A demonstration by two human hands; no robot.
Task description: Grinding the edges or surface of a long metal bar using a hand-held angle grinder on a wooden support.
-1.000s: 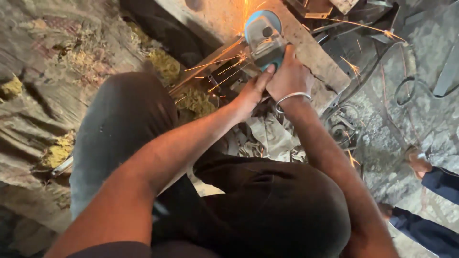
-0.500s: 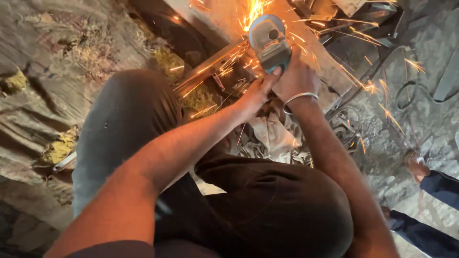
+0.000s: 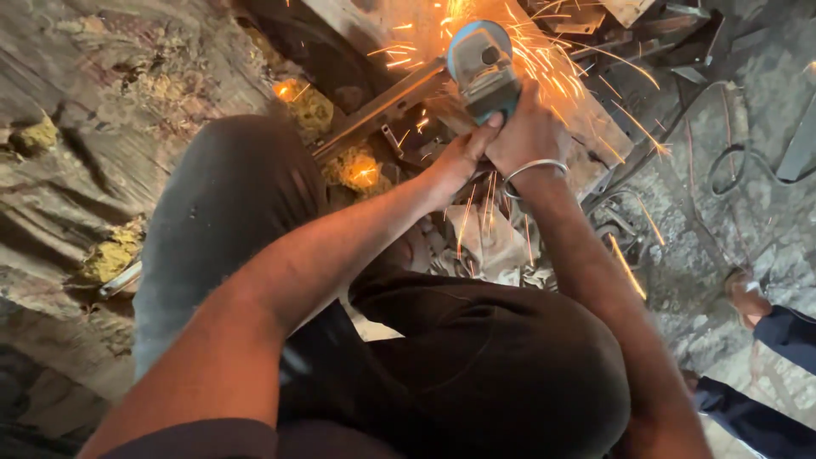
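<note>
Rough, dusty ground littered with scrap metal and yellowish clumps spreads out below and around your hands, with a dark cable [image 3: 722, 161] looping off to the right of them and another person's foot [image 3: 748, 297] and dark blue trouser legs well beyond your right forearm. You are crouched with your left knee [image 3: 212, 204] raised just left of your arms, which reach forward and meet over the work. Your two hands are close together and both closed around a blue angle grinder [image 3: 483, 68]: your right hand [image 3: 531, 132], with a thin metal bangle [image 3: 534, 168] at the wrist, wraps the body from above, probably to press the disc down, while your left hand [image 3: 463, 153] grips just beside it from the left, thumb up against the casing, seemingly to steady it. The grinder sits directly ahead of your knuckles, its head tilted onto a long metal bar [image 3: 382, 106] that runs off diagonally to the left of your hands. Its casing looks light blue and rounded, with a dark centre on top; the disc itself is hidden. Bright orange sparks fan out beyond and to the right of your hands, and some fall back toward your lap
</note>
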